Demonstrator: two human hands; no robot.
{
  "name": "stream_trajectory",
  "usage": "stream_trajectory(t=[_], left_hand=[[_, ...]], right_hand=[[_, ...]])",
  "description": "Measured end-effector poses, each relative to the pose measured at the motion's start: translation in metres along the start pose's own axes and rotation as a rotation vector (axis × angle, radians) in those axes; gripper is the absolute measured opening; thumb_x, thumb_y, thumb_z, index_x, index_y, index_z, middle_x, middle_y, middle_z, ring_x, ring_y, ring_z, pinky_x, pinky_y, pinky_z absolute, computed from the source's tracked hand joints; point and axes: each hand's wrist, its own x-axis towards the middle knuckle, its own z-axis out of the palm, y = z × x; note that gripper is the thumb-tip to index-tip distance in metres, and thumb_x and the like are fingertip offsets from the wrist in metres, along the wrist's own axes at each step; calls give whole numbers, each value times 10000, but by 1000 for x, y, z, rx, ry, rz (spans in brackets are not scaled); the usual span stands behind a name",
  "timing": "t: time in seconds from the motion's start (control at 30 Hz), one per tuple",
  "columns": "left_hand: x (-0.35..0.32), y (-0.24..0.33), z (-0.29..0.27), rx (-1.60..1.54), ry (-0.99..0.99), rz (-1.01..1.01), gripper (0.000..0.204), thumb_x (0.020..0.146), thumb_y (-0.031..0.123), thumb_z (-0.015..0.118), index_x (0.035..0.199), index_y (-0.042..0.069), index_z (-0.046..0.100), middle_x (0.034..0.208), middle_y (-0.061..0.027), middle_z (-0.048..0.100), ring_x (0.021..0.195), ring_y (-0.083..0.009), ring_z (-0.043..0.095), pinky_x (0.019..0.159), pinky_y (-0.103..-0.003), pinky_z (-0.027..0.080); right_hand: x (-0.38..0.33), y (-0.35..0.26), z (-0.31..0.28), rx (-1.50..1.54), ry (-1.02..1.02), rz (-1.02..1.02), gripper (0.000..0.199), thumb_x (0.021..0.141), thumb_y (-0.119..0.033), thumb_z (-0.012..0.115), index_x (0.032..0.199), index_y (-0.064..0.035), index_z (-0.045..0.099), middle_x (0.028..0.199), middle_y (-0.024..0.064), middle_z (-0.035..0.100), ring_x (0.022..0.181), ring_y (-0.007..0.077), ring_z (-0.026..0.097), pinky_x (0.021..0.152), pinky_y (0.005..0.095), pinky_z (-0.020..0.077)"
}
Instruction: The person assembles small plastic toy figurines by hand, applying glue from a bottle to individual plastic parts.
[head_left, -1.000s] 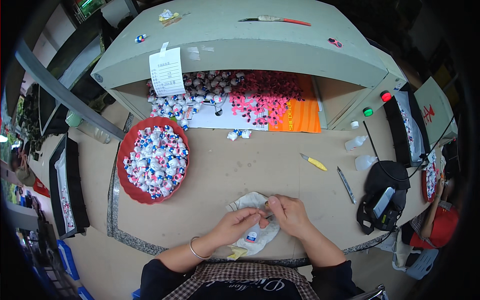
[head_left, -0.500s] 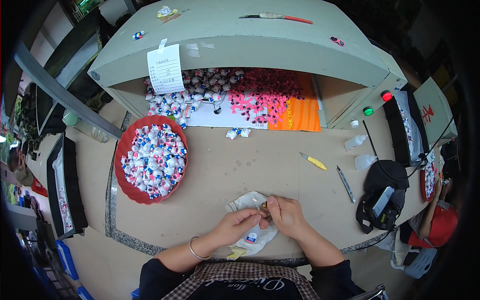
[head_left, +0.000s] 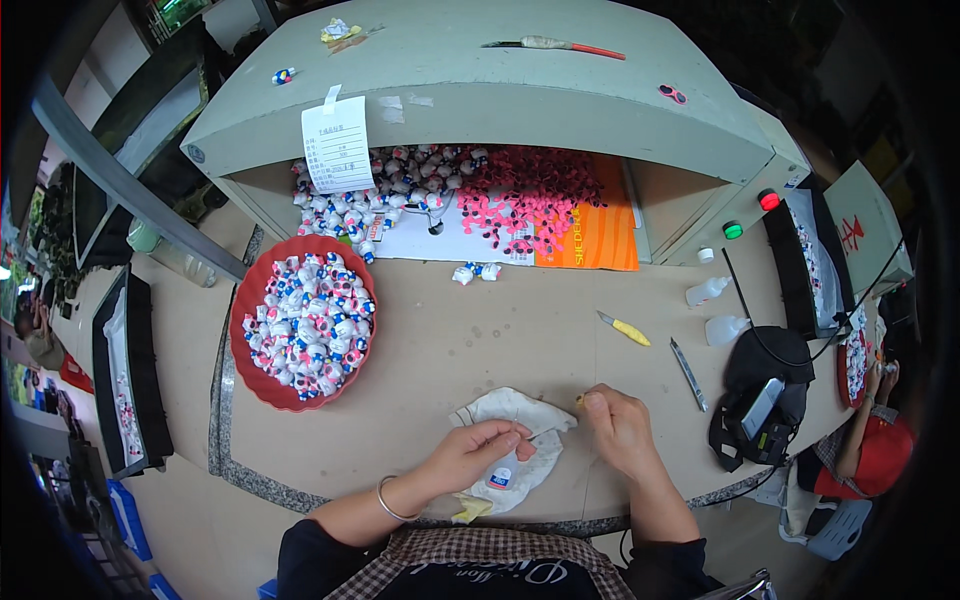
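Note:
My left hand (head_left: pixel 475 452) is closed, thumb and fingertips pressed together. Below its fingers, over a crumpled off-white cloth (head_left: pixel 541 462), hangs a small translucent bottle (head_left: pixel 502 473) with a blue-and-white label; the fingers hide its upper end. To the right of the cloth, my right hand (head_left: pixel 617 428) is curled shut, pinching a tiny yellowish-brown piece (head_left: pixel 581 401) whose kind I cannot make out. A scalloped red bowl (head_left: pixel 242 352) at the left is heaped with small white, blue and pink figurines (head_left: pixel 308 325).
Under the grey-green shelf (head_left: pixel 480 103) lie more figurines and a pile of pink pieces (head_left: pixel 520 215). A yellow-handled knife (head_left: pixel 629 331), a slim metal tool (head_left: pixel 688 374), white bottles (head_left: pixel 709 288) and a black bag (head_left: pixel 765 390) occupy the right side. Another person sits at the far right.
My right hand has drawn away from my left, toward the right, with the tiny brownish piece in its fingertips. My left hand and the small bottle have hardly moved.

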Motion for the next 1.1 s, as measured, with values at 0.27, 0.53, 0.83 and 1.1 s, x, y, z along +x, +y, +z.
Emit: stream_trajectory(t=[0.27,0.53,0.83,1.1], left_hand=[[3,-2,0,36,9,-16,232,900,114,422,1057,-31,514,912,-80,604,883,-127,552,805,-254,426],[3,0,2,11,-3,-11,250,904,142,427,1059,-36,511,894,-52,592,879,-103,533,800,-225,408],[3,1,1,-21,0,-41,252,904,141,430,1063,-36,511,890,-51,594,871,-96,533,794,-224,410],[3,0,1,-10,5,-47,257,907,151,426,1058,-38,510,889,-50,593,875,-98,532,798,-226,409]], right_hand=[[8,-18,17,21,-80,-30,332,871,-263,419,695,-36,585,565,129,562,538,309,566,507,373,446],[11,-16,35,-26,-108,-92,367,880,-274,374,658,-44,553,553,136,549,530,323,555,499,399,440],[11,-13,37,-24,-108,-73,370,878,-279,379,662,-39,559,568,144,555,546,326,559,506,405,443],[12,-13,38,-23,-95,-92,370,874,-275,386,650,-39,563,564,145,556,534,326,556,498,405,441]])
